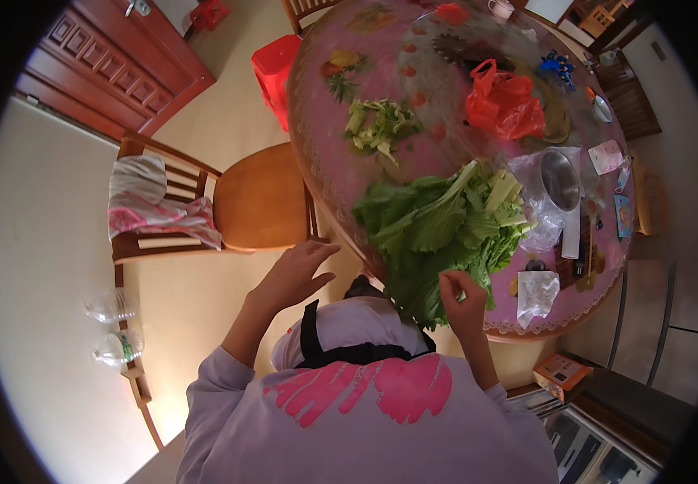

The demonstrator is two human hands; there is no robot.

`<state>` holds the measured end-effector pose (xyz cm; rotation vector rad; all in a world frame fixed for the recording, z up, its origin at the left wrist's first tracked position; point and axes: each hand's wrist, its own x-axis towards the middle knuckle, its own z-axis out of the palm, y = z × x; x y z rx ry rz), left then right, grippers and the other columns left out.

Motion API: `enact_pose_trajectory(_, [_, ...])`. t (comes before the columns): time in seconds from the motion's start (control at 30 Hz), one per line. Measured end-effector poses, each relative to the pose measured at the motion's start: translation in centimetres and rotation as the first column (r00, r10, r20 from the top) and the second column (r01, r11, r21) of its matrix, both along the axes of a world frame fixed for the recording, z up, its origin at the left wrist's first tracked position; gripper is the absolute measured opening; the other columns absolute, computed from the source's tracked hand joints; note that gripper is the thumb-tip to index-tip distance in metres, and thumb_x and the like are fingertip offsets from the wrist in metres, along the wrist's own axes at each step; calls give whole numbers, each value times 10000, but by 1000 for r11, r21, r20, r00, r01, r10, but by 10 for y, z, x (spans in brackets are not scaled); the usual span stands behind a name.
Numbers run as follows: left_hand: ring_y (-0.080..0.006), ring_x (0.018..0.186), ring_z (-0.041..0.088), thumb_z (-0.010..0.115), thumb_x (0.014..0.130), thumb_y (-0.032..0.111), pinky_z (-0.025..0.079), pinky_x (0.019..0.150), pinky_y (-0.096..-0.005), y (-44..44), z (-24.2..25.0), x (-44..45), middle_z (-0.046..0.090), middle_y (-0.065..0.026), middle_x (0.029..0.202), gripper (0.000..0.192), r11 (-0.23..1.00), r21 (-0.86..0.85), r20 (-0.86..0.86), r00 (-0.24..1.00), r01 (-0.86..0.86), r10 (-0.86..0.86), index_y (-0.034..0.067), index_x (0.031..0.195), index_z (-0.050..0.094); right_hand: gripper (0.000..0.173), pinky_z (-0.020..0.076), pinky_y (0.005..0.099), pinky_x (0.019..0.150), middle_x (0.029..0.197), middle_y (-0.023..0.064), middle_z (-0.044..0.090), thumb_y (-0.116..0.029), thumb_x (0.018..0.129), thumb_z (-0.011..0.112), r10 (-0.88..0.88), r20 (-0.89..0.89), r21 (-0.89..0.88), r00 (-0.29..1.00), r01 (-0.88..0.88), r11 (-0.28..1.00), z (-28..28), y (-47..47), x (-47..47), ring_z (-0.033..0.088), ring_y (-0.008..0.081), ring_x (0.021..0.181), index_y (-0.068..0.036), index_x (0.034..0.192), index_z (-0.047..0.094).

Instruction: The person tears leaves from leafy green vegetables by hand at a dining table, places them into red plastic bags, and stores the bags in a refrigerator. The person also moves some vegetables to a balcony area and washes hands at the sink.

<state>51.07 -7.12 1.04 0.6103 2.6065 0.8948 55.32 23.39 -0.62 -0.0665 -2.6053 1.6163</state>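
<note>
A large heap of leafy mustard greens (440, 224) lies on the near side of the round table (379, 54), with its pale cut stems toward the right. Some leaves hang over the table's front edge, close to my body. My right hand (467, 299) is at the front of the heap, thumb and fingers curled toward each other; whether a leaf is pinched between them is unclear. Off the table's left edge, my left hand (294, 275) hovers with nothing in it, thumb apart from the fingers. Beyond the heap sits a smaller pile of torn stems and leaves (379, 127).
A red plastic bag (500, 103) rests farther back. On the right are a metal bowl (561, 180), clear plastic bags (541, 227) and a crumpled white bag (536, 296). A wooden chair (264, 196) and red stool (276, 75) stand left of the table.
</note>
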Motion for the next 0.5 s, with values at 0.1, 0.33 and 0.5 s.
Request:
enact_pose_trajectory(0.1, [-336, 1068, 502, 662, 777, 159, 420, 901, -392, -7, -4, -41, 528, -170, 1133, 534, 998, 23, 53, 997, 62, -63, 67, 1257, 447, 97, 439, 240, 515, 700, 58, 614, -51, 797, 627, 74, -78, -38, 994, -78, 996, 4, -21, -41, 569, 118, 574, -26, 890, 633])
enact_pose_trajectory(0.33, [-451, 1269, 245, 815, 592, 225, 304, 1020, -493, -15, -73, -162, 210, -240, 1395, 1073, 995, -94, -189, 982, -14, -4, 199, 1436, 154, 275, 467, 317, 651, 805, 84, 594, -45, 752, 644, 307, -102, -61, 946, -314, 947, 8, -71, -121, 569, 216, 712, -50, 1022, 592])
enact_pose_trajectory(0.5, [-459, 1324, 119, 847, 535, 360, 225, 1041, -550, 4, -107, -258, 109, -236, 1451, 1167, 984, -177, -316, 948, -12, -45, 274, 1440, 116, 381, 470, 342, 718, 945, 121, 571, -92, 742, 662, 178, -12, -14, 984, -178, 984, -5, -69, -153, 554, 258, 823, -58, 1108, 558])
